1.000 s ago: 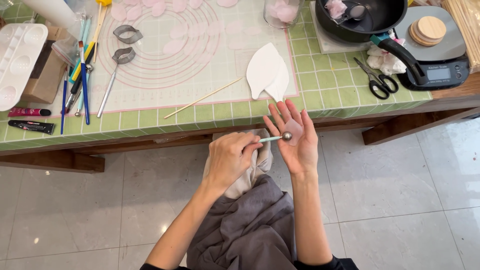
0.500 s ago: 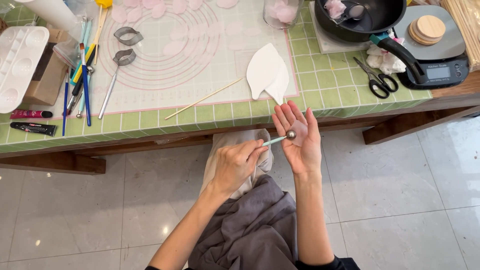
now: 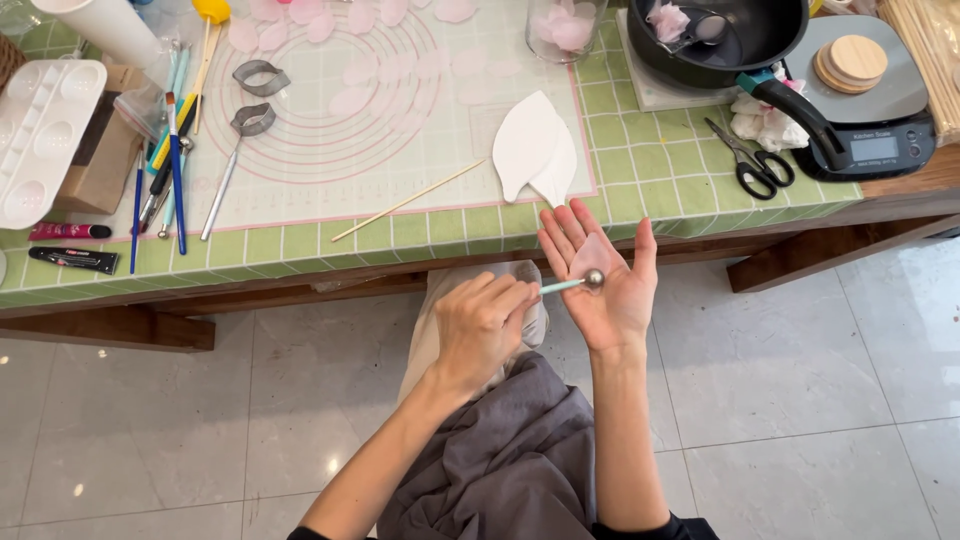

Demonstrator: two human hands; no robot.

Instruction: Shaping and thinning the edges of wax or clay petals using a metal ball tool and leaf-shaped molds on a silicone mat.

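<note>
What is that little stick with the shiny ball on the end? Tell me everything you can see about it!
The thin ball-tipped tool has a pale teal handle and a small, shiny, silver ball at one end, which looks like metal. It lies almost level, pointing to the right. The left hand pinches the handle with its fingertips. The ball presses on a thin, pale pink petal lying in the open palm of the right hand, held in front of the table's edge.

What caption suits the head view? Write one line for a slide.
Left hand presses a ball-tipped tool into a pale pink petal on the open right hand below a green table.
</note>
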